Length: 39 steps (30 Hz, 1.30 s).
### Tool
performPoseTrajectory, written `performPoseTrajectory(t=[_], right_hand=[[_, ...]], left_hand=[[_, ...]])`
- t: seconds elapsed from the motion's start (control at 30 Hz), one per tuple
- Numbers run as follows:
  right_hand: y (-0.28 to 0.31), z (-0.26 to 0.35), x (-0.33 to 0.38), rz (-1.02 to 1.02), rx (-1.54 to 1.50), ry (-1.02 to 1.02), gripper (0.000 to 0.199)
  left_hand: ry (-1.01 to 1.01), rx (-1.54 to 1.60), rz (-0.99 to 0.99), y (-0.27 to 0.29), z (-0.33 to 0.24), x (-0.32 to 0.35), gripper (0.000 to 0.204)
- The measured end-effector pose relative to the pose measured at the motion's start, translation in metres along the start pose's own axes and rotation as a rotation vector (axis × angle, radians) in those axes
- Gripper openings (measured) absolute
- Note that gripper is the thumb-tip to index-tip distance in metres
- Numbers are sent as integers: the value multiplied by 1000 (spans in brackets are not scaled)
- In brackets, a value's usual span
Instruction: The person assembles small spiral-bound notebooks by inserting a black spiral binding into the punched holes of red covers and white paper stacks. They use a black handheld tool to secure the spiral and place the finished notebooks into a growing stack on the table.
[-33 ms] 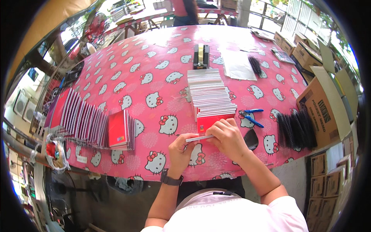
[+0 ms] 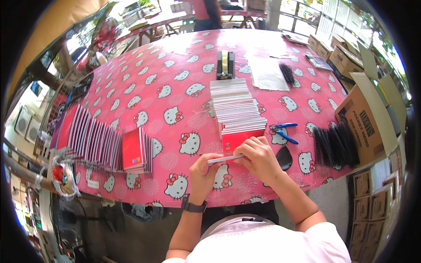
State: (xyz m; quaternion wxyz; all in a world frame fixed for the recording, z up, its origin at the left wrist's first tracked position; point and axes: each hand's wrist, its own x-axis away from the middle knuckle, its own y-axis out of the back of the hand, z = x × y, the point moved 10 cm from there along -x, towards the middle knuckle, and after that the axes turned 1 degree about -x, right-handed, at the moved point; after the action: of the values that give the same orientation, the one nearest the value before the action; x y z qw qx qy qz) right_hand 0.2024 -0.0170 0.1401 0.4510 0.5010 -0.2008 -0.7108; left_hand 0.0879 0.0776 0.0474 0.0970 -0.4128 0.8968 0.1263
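Observation:
A thin small notepad [image 2: 225, 159] is held nearly edge-on above the front of the table, its pale edge toward me. My left hand [image 2: 204, 172], with a dark watch on the wrist, is closed on its left end. My right hand [image 2: 259, 157] pinches the right end from above, with fingers bent over it. Just beyond my hands is a long row of notepads [image 2: 237, 107], the nearest showing a red cover. Right of that row, blue-handled pliers [image 2: 286, 133] lie open on the table. A dark, flat, rounded object [image 2: 284, 158] sits beside my right hand.
More red notepads [image 2: 94, 138] stand in a row at the left. A tape dispenser [image 2: 226, 65] and white sheets [image 2: 268, 74] lie farther back. Black binding coils [image 2: 335, 145] are piled at the right near an open carton [image 2: 360, 118]. A person [image 2: 206, 15] stands beyond the pink table [image 2: 164, 127].

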Motion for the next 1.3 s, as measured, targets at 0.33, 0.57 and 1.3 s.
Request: performPoseTrajectory(t=[0.33,0.57,1.3], right_hand=[[-69,-68,72,-405,-1042,-630,19],[-73,-76,64,-156,-938,-539,20],[205,-202,171,-606,300,-802,30]], left_hand=[[187,143,-180,-5,46,29,36],[-376,-819,39,-59,-45,22,38],[-448,-671,-4,-50,-67,37,19]])
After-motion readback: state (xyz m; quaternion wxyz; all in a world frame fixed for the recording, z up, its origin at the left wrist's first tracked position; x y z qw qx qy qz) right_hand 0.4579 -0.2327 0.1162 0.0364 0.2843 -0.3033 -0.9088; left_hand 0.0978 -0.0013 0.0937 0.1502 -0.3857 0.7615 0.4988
